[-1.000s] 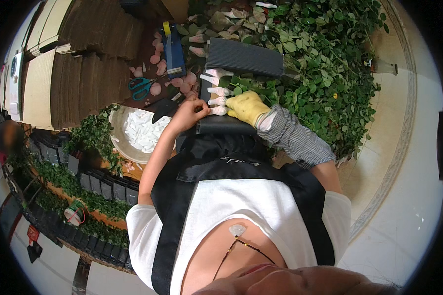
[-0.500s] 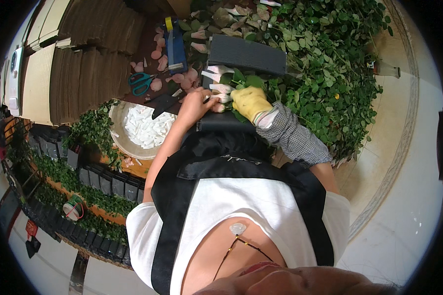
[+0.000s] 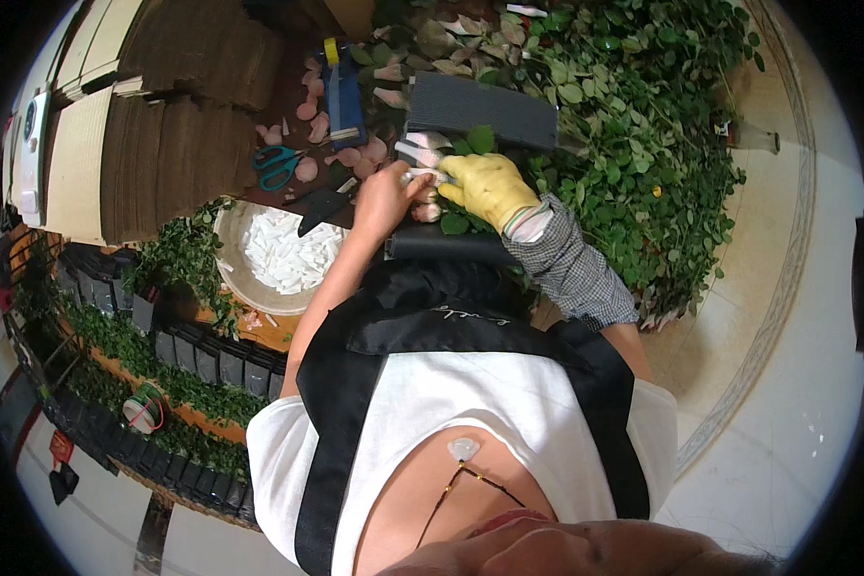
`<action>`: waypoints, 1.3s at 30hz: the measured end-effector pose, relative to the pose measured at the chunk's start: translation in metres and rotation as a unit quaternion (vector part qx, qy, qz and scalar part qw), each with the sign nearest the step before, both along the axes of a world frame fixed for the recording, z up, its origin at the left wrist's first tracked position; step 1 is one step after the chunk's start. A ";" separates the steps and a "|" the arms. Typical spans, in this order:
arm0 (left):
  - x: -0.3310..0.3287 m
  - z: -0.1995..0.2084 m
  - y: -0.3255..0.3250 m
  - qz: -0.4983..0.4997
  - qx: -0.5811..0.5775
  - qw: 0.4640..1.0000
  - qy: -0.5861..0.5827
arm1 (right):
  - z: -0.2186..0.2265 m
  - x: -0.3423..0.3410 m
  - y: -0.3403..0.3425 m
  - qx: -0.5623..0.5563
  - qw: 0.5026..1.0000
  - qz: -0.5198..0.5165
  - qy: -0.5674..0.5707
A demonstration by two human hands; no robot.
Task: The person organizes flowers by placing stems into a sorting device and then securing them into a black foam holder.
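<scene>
My bare left hand point(image 3: 386, 199) is closed, its thumb and fingertips pinching a rosebud in a white sleeve point(image 3: 414, 177). From the right, my right hand point(image 3: 491, 188), in a yellow glove, meets the same bud with bent fingers; what lies inside its grip is partly hidden. Just beyond my fingertips lie more white-sleeved rosebuds point(image 3: 425, 141), heads pointing left. A pale pink rosebud point(image 3: 426, 212) sits on the near side, with green leaves point(image 3: 459, 224) under the glove. Behind them stands a dark grey corrugated board point(image 3: 485, 108).
Left of my forearm, a round bowl point(image 3: 228, 252) holds many small white sleeves point(image 3: 290, 252). Teal scissors point(image 3: 276, 168), loose pink petals point(image 3: 305, 170) and a blue tape dispenser point(image 3: 343, 96) lie beyond. Cardboard sheets point(image 3: 173, 163) are stacked far left; leafy rose stems point(image 3: 634, 173) fill the right.
My gloved right hand has shifted a little away from me and left, its fingers coming to the sleeved bud. My left hand has moved slightly farther away, fingers now closer together.
</scene>
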State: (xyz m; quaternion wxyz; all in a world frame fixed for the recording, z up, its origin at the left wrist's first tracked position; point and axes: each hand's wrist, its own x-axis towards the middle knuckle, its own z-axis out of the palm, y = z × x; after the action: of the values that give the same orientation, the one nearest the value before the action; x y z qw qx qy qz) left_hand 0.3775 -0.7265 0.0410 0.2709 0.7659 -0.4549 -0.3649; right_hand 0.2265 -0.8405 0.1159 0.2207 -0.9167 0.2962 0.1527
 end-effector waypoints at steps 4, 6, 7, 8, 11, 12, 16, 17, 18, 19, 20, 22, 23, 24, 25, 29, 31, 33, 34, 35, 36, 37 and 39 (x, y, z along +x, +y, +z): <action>0.003 -0.030 0.004 0.058 -0.103 0.984 0.136 | -0.026 -0.010 -0.002 -0.004 0.993 -0.005 0.118; 0.004 -0.030 0.010 0.107 -0.081 0.972 0.192 | -0.034 -0.011 -0.001 -0.003 0.995 -0.022 0.099; 0.003 -0.031 0.012 0.141 -0.106 0.963 0.203 | -0.038 -0.011 0.000 -0.002 0.996 -0.030 0.089; 0.001 -0.034 0.014 0.175 -0.131 0.952 0.214 | -0.053 -0.016 0.001 -0.027 0.997 -0.028 0.073; 0.024 -0.016 0.015 0.335 -0.217 0.887 0.232 | -0.057 -0.018 0.002 -0.025 0.978 -0.039 0.202; 0.044 -0.027 0.021 0.293 -0.208 0.909 0.213 | -0.062 -0.030 0.001 -0.039 0.991 -0.032 0.126; 0.030 -0.021 0.019 0.185 -0.115 0.945 0.245 | -0.006 -0.019 0.006 -0.069 0.996 -0.058 -0.009; 0.029 -0.031 0.015 0.146 -0.078 0.960 0.224 | -0.008 -0.014 0.006 -0.084 0.995 -0.061 0.005; 0.022 -0.032 0.005 0.122 -0.119 0.973 0.154 | -0.014 -0.013 0.006 -0.099 0.992 -0.070 0.023; 0.014 -0.025 -0.005 0.099 -0.160 0.979 0.084 | -0.020 -0.012 0.005 -0.114 0.990 -0.076 0.040; 0.009 -0.018 -0.012 0.086 -0.112 0.985 0.096 | -0.029 -0.013 0.003 -0.132 0.990 -0.043 0.016; -0.001 -0.004 -0.026 0.077 -0.080 0.992 0.057 | -0.051 -0.015 0.003 -0.168 0.984 -0.056 0.020; -0.004 -0.006 -0.027 0.083 -0.103 0.991 0.027 | -0.062 -0.016 0.003 -0.185 0.981 -0.061 0.020; -0.004 -0.010 -0.026 0.104 -0.127 0.986 0.029 | -0.065 -0.017 0.000 -0.183 0.981 -0.065 -0.026; -0.003 -0.015 -0.022 0.126 -0.151 0.980 0.032 | -0.068 -0.017 -0.001 -0.174 0.982 -0.066 -0.018; 0.041 -0.012 0.006 0.299 -0.124 0.928 0.183 | -0.058 -0.026 0.000 -0.137 0.985 -0.077 -0.066; 0.048 -0.031 0.023 0.247 -0.221 0.943 0.025 | -0.035 -0.026 -0.003 -0.079 0.989 -0.099 -0.082; 0.049 -0.025 0.025 0.189 -0.085 0.964 0.167 | -0.007 -0.020 0.000 -0.098 0.974 -0.150 -0.137; 0.046 -0.021 0.019 0.160 -0.047 0.964 0.207 | -0.008 -0.018 0.000 -0.139 0.967 -0.162 -0.141; 0.043 -0.019 0.010 0.131 -0.008 0.960 0.246 | -0.017 -0.017 -0.001 -0.141 0.972 -0.156 -0.104; 0.034 -0.027 -0.002 0.101 -0.064 0.975 0.186 | -0.031 -0.016 -0.004 -0.145 0.976 -0.148 -0.067; 0.024 -0.021 -0.017 0.070 -0.119 0.982 0.126 | -0.039 -0.014 -0.006 -0.151 0.978 -0.141 -0.028; 0.012 -0.003 -0.038 0.038 -0.035 0.996 0.075 | -0.047 -0.013 -0.007 -0.174 0.976 -0.122 -0.051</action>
State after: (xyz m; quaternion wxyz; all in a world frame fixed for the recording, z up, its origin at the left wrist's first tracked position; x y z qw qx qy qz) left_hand 0.3894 -0.7648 0.0376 0.3444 0.7432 -0.4161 -0.3948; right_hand 0.2133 -0.8479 0.0694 0.0895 -0.9046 0.4161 0.0235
